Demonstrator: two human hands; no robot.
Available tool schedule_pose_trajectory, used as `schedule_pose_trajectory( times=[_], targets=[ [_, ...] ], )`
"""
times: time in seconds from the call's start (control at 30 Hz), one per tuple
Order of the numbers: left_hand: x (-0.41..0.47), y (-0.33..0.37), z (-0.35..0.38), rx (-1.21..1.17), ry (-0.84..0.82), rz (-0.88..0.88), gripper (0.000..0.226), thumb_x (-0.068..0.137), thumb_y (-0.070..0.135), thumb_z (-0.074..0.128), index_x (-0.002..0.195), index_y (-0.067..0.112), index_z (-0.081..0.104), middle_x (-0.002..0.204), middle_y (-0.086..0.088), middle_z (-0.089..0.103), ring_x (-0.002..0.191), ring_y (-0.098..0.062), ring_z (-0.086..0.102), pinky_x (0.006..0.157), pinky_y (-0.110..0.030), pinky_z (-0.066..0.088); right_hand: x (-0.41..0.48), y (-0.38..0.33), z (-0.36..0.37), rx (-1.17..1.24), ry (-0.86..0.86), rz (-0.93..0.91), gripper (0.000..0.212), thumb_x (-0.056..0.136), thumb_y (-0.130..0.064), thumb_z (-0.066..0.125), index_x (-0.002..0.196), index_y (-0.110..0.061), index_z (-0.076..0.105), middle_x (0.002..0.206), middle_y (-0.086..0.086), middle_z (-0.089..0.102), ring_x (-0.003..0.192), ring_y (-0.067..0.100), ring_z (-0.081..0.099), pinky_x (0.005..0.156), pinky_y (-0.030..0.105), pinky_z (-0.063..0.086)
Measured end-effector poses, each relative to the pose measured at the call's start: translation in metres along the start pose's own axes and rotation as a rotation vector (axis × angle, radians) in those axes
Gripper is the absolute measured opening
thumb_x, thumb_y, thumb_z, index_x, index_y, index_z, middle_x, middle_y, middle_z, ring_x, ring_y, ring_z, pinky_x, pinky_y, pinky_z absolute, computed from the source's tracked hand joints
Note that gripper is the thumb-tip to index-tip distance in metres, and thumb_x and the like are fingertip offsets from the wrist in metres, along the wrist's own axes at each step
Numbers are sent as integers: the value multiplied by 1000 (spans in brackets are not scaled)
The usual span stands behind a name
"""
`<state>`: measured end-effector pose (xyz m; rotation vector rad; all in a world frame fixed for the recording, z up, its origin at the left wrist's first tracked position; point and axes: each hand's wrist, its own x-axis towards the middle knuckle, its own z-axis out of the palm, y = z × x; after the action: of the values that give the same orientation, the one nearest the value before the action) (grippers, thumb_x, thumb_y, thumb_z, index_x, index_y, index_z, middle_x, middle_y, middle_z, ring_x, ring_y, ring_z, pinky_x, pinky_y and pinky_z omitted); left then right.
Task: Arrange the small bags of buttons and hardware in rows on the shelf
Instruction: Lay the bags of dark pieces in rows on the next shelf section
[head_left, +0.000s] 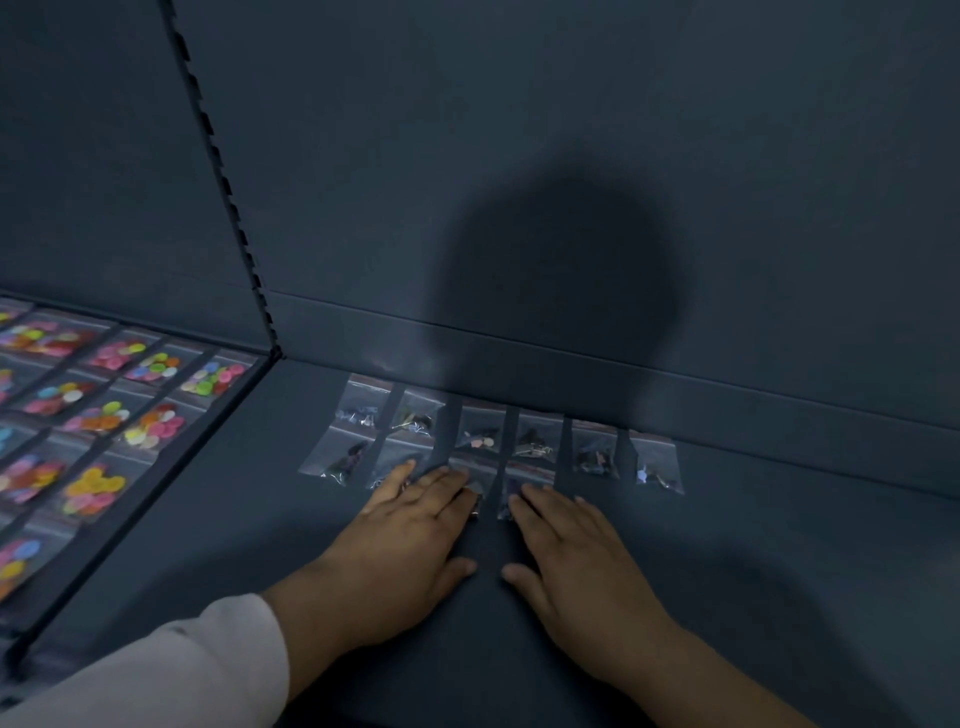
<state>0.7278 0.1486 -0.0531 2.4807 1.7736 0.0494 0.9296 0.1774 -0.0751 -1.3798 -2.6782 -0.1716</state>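
Small clear bags of dark hardware lie in two rows on the dark grey shelf, close to its back wall. My left hand lies flat on the shelf, its straight fingers pressing on the front-row bags. My right hand lies flat beside it, fingertips touching another front-row bag. Both hands partly cover the bags under them. The back row reaches further right, ending at a lone bag.
On the neighbouring shelf section to the left, bags of bright coloured buttons lie in rows. A slotted upright post and a raised shelf edge divide the two sections. A round shadow falls on the back wall.
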Motion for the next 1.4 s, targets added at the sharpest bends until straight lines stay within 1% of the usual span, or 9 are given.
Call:
schedule_pose_trajectory(
  times=[0.07, 0.13, 0.5, 0.6, 0.7, 0.83, 1.0, 1.27, 1.4],
  targets=[
    [0, 0, 0, -19, 3, 7, 82, 77, 61, 11, 149, 22, 16, 158, 1, 12, 145, -11, 6, 112, -31, -17, 0, 0, -1, 4, -10, 0, 61, 81, -56, 34, 123, -20, 60, 127, -2, 61, 113, 14, 60, 97, 37, 45],
    [0, 0, -2, -17, 2, 11, 82, 77, 61, 11, 150, 22, 12, 158, 2, 8, 145, -11, 3, 113, -30, -19, 0, 0, -3, 16, -20, 2, 61, 81, -56, 34, 123, -20, 60, 127, -2, 61, 113, 13, 60, 96, 37, 45],
    [-4, -3, -2, -54, 63, 9, 81, 77, 62, 15, 149, 25, 19, 158, 1, 14, 145, -14, 8, 113, -30, -17, 2, -5, -16, 114, -66, 18, 56, 83, -52, 36, 126, -20, 55, 130, -1, 57, 117, 16, 57, 98, 39, 45],
    [-9, -10, -9, -30, 105, -31, 71, 80, 58, 25, 141, 23, 37, 150, -1, 35, 139, -15, 30, 117, -33, 0, 9, -11, -25, 119, -34, 5, 54, 83, -50, 36, 123, -21, 58, 128, -1, 59, 116, 17, 58, 97, 39, 44],
    [-19, -20, -18, 31, 143, -92, 54, 81, 53, 39, 120, 21, 59, 119, -1, 64, 110, -19, 61, 107, -33, 24, 24, -21, -34, 157, 6, -44, 47, 83, -47, 38, 117, -23, 60, 122, -2, 62, 111, 18, 59, 97, 40, 43],
    [-47, -42, -32, 64, 214, -211, 49, 83, 50, 39, 115, 20, 62, 111, 0, 65, 100, -21, 63, 103, -33, 27, 50, -44, -45, 202, 40, -127, 38, 83, -40, 45, 112, -23, 62, 116, -4, 63, 107, 18, 60, 98, 38, 39],
    [-100, -75, -51, 105, 266, -367, 52, 85, 48, 39, 114, 14, 64, 112, -7, 65, 99, -26, 63, 94, -41, 46, 86, -96, -62, 227, 23, -247, 30, 85, -33, 52, 110, -20, 61, 111, 1, 63, 102, 24, 57, 92, 35, 39],
    [-229, -140, -72, 150, 356, -574, 51, 83, 49, 40, 116, 18, 63, 107, -2, 65, 93, -26, 62, 87, -35, 38, 111, -237, -84, 263, 12, -461, 34, 95, -35, 46, 126, -21, 52, 122, -2, 55, 116, 19, 49, 99, 30, 31],
    [-302, -179, -81, 152, 342, -648, 53, 85, 51, 37, 117, 17, 62, 110, -3, 64, 98, -27, 62, 88, -39, 47, 117, -325, -95, 255, -6, -518, 35, 95, -35, 44, 126, -21, 51, 123, -1, 55, 113, 20, 48, 97, 33, 37]
  ],
)
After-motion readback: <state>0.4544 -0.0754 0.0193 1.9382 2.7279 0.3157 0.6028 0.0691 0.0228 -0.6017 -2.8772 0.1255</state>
